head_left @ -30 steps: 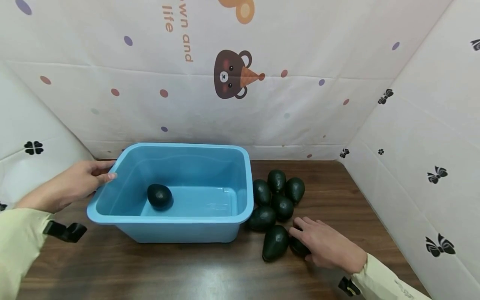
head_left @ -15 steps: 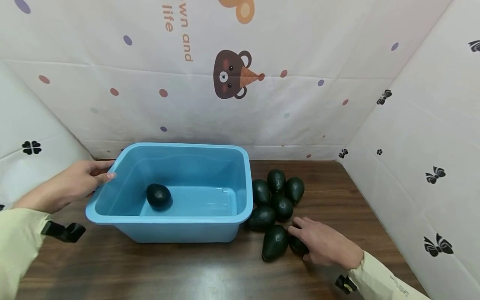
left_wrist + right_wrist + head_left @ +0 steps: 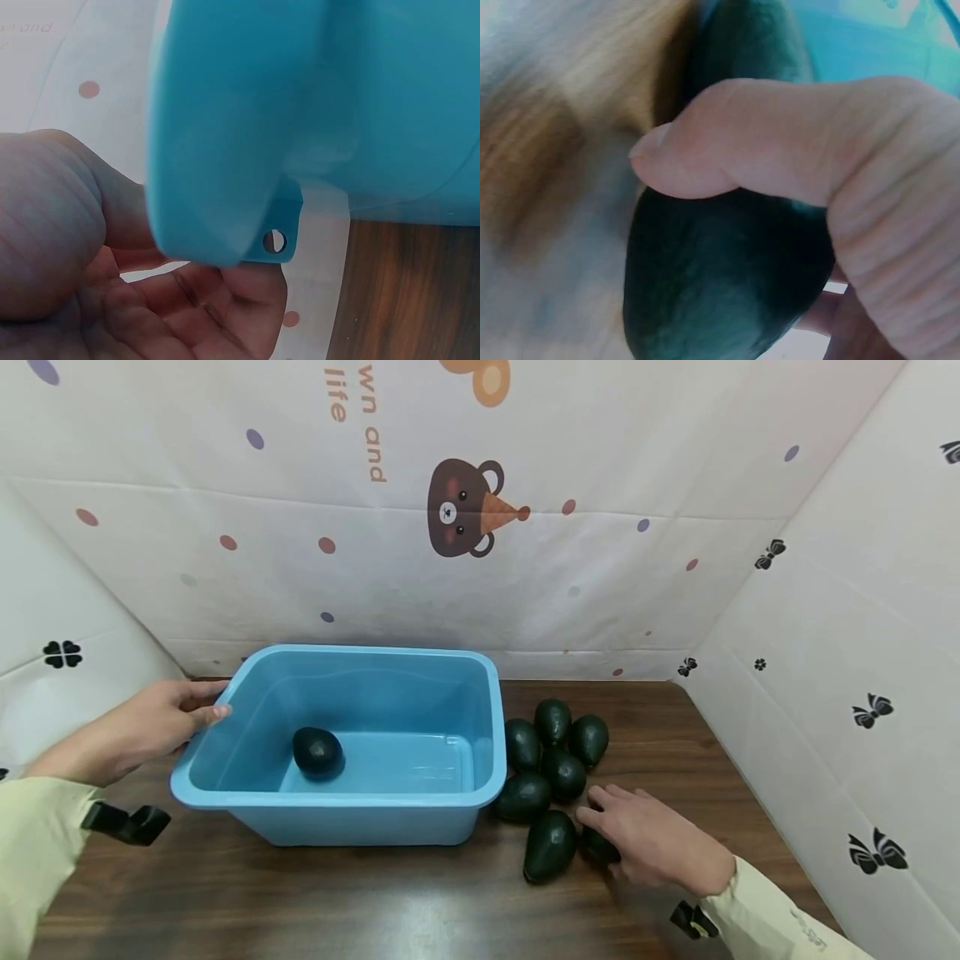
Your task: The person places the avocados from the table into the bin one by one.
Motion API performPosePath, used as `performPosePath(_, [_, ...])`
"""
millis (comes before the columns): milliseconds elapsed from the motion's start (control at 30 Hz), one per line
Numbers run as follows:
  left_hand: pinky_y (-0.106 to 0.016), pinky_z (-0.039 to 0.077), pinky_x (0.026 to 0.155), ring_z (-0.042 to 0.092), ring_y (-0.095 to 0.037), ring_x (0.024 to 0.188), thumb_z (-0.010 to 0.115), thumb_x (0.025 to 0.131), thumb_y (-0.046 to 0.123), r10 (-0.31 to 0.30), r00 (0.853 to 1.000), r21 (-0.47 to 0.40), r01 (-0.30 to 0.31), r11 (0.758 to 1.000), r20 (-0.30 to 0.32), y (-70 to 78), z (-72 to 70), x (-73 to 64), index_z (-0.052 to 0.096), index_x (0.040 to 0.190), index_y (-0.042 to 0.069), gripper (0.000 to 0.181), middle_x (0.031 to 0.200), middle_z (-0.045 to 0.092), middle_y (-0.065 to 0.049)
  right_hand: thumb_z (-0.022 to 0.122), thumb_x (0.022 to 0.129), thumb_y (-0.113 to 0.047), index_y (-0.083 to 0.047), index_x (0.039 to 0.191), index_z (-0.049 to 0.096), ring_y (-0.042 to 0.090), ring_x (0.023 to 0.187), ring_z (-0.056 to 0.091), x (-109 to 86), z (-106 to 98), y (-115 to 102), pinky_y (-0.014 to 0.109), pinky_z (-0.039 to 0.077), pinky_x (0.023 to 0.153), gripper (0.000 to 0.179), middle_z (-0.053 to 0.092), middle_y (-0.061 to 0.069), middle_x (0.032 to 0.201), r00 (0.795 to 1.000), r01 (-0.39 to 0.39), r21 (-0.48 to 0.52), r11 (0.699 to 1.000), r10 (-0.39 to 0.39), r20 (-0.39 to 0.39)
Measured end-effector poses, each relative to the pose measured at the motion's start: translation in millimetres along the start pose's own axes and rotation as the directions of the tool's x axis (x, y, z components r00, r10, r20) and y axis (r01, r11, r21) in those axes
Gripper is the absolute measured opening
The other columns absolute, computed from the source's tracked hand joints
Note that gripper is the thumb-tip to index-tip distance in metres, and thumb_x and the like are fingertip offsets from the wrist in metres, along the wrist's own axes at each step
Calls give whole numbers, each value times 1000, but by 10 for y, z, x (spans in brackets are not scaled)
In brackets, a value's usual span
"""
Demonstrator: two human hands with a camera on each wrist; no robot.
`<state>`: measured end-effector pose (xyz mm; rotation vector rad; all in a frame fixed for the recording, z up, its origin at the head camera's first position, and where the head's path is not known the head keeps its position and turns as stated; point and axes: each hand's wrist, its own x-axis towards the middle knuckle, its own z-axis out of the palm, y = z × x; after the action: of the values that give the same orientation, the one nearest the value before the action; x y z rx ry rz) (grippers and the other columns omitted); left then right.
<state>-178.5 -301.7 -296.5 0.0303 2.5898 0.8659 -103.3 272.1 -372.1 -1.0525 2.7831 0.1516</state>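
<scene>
The blue tub [image 3: 352, 825] stands on the worktop [image 3: 300, 902], the left hand [image 3: 153, 724] pinching the rim at its left end between thumb and fingers. Well to the tub's right, the right hand [image 3: 648, 839] curls round a dark green avocado [image 3: 600, 845], thumb across it. Six loose avocados [image 3: 563, 774] cluster beside the tub's right end; a single avocado [image 3: 317, 752] lies inside.

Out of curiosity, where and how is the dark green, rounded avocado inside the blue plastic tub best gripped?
Probably around its bulging middle, from above: the avocado lies low inside the tub, whose raised walls would hinder a sideways reach.
</scene>
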Motion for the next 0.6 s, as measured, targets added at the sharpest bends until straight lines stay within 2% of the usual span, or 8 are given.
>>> performPosePath(167, [-53,57,80,58,-51,111,43,101,45,-1,1000,2,1,1000,-2,-2,-3,-10,10,152,-4,79,142,33,-43,85,66,-13,-20,122,58,27,114,60,-27,-205,-60,53,54,85,63,59,8,129,1000,5,-42,999,-5,0])
performPosePath(300, [-51,57,78,59,-51,109,44,100,46,0,1000,14,0,1000,-14,1,0,-2,11,152,-4,79,140,34,-43,85,63,-14,-24,113,57,16,95,58,-39,-348,-113,39,53,69,58,59,-3,111,998,43,-102,994,-47,-40])
performPosePath(400, [-51,57,78,59,-50,109,44,100,46,2,1000,12,-2,1000,-12,-5,-3,2,11,152,-4,80,140,34,-43,85,61,-17,-26,106,57,10,82,49,-39,-450,-151,28,41,58,54,51,-9,95,994,66,-140,988,-77,-72])
performPosePath(500, [-51,58,78,59,-50,109,44,100,46,1,1000,12,-1,1000,-10,-9,0,5,11,152,-4,79,140,35,-43,83,62,-17,-26,103,57,9,78,45,-35,-563,-189,25,34,55,50,48,-10,89,994,73,-152,986,-85,-71])
performPosePath(600, [-50,58,77,60,-49,108,44,100,46,6,1000,14,-6,1000,-20,-9,7,0,12,152,-4,78,140,36,-43,84,63,-19,-26,103,57,10,79,47,-16,-687,-225,27,39,57,50,49,-9,91,996,71,-145,987,-77,-34])
